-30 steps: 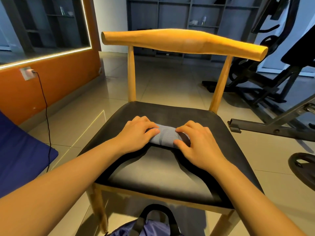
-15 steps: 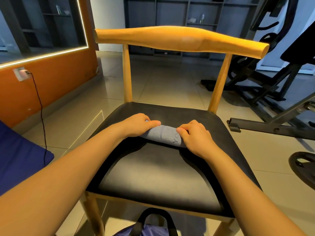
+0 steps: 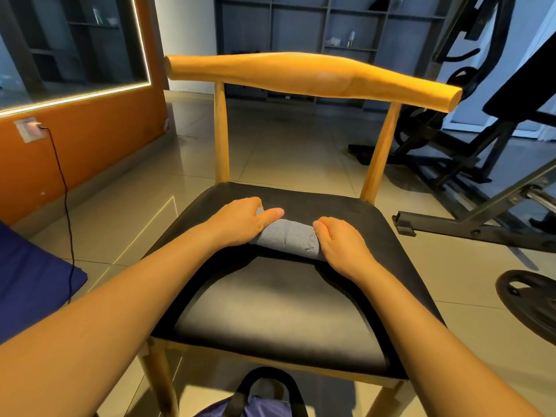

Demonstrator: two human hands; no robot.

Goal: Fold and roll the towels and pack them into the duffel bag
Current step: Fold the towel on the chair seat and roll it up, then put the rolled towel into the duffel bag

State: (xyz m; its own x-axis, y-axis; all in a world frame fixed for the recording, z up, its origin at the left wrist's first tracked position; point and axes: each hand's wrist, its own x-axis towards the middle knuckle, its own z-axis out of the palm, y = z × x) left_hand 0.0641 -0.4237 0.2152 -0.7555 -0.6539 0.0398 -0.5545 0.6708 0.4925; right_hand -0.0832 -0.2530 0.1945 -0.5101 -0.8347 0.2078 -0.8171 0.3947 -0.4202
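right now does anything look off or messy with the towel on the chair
Nothing stands out. The grey towel lies rolled on the chair seat, the left hand and right hand holding its ends.

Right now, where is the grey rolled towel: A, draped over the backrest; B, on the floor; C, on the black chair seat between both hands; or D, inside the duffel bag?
C: the rolled towel lies on the chair seat, the left hand and right hand holding its ends.

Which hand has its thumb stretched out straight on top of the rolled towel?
The left hand: its thumb lies straight across the grey rolled towel, while the right hand grips the other end with curled fingers.
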